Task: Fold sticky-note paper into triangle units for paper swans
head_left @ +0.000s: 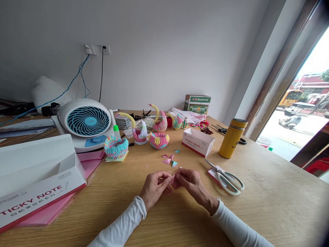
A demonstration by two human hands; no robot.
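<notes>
My left hand (155, 188) and my right hand (190, 182) meet low over the wooden table (269, 206), fingertips pinched together on a small piece of paper (175, 172) between them. The paper is mostly hidden by my fingers. Just beyond my hands lie a few small folded paper triangles (169, 158) in pink and teal. White-handled scissors (227, 177) rest to the right of my right hand on a pink pad.
Paper swans (159, 124) and paper baskets (116, 146) stand mid-table by a white fan (87, 122). A small sticky note box (197, 141) and yellow flask (232, 138) stand to the right. A large sticky note box (38, 178) on pink sheets lies at left.
</notes>
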